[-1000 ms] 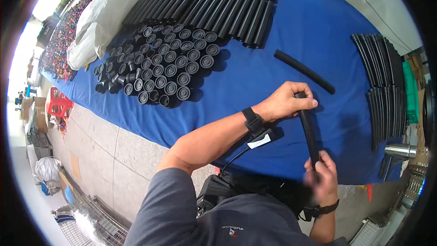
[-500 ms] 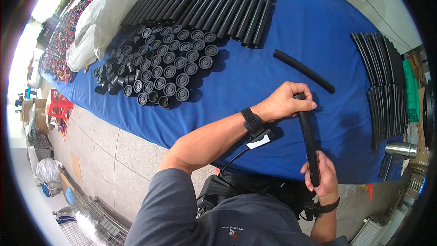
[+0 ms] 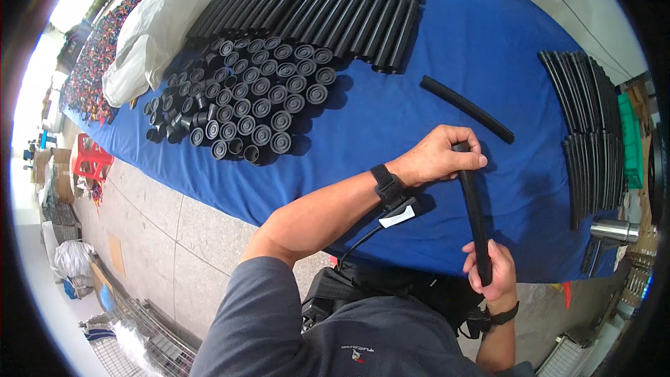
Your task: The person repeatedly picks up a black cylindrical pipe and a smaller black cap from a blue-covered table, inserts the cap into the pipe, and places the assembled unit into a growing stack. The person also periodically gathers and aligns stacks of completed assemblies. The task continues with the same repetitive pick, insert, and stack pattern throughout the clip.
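A black tube (image 3: 474,209) slants between my two hands over the near edge of the blue cloth. Its far end is gripped by my left hand (image 3: 443,156), the thumb and fingers closed round it. My right hand (image 3: 497,272) wraps the near end, fingers and thumb against its sides. Beyond my left hand a second black tube (image 3: 467,109) lies loose on the cloth. Left of it stand many round black caps (image 3: 262,98), most with ringed faces up and some tipped over.
Rows of black tubes (image 3: 328,7) lie at the back of the blue-covered table (image 3: 481,35). More tubes are stacked (image 3: 590,132) at the right, near a green crate (image 3: 630,139) and a metal cylinder (image 3: 614,230). White sheeting (image 3: 150,35) and small colourful pieces (image 3: 98,63) lie far left.
Almost nothing differs. My right hand has shifted very slightly on the tube's near end; my left hand keeps its place.
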`<action>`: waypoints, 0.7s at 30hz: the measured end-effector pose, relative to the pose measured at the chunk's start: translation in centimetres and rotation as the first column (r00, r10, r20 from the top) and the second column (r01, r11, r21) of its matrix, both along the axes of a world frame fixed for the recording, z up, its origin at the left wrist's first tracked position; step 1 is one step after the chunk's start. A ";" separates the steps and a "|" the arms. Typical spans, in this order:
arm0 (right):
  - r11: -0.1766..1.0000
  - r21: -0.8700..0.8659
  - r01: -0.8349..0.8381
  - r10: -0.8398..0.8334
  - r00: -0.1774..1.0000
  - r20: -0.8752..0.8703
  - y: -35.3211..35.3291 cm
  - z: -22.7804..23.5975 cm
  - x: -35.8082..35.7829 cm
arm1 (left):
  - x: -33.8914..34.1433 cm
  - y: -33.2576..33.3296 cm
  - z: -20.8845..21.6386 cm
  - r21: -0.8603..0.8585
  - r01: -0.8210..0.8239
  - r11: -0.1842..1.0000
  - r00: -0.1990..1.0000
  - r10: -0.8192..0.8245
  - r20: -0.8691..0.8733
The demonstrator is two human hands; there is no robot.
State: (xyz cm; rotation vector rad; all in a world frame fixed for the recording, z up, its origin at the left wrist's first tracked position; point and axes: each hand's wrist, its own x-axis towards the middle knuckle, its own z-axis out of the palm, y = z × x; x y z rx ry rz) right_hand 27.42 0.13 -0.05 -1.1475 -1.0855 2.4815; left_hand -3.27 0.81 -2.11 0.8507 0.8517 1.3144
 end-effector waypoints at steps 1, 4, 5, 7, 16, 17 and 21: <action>0.983 0.185 0.006 -0.009 1.000 0.015 -0.4 -0.9 -0.1 | 0.0 0.0 -0.1 -0.005 0.005 1.000 1.000 -0.005 -0.020; 0.967 0.255 0.005 -0.005 1.000 -0.004 -0.6 -0.6 -0.4 | -0.2 -0.1 -0.4 -0.010 0.007 1.000 0.999 -0.007 -0.043; 0.979 0.201 0.005 0.000 1.000 -0.022 -0.6 0.3 -0.9 | -0.2 -0.1 -0.4 -0.003 0.002 1.000 1.000 -0.003 -0.028; 0.997 -0.068 0.019 -0.024 0.997 -0.073 -0.4 1.4 -1.4 | -0.2 -0.1 -0.5 0.014 -0.006 1.000 1.000 0.006 -0.018; 0.994 0.072 0.082 -0.081 0.997 -0.009 -0.9 1.7 -2.1 | -0.1 0.0 -0.5 0.000 -0.027 1.000 0.998 0.026 -0.065; 0.999 0.012 0.043 -0.043 0.999 -0.002 -0.7 1.7 -2.0 | 0.0 0.0 -0.4 0.010 -0.022 1.000 0.998 0.022 -0.055; 0.992 0.121 -0.038 0.031 0.998 0.059 -0.2 0.5 -0.7 | -0.1 0.0 0.0 0.008 -0.011 1.000 0.999 0.011 -0.042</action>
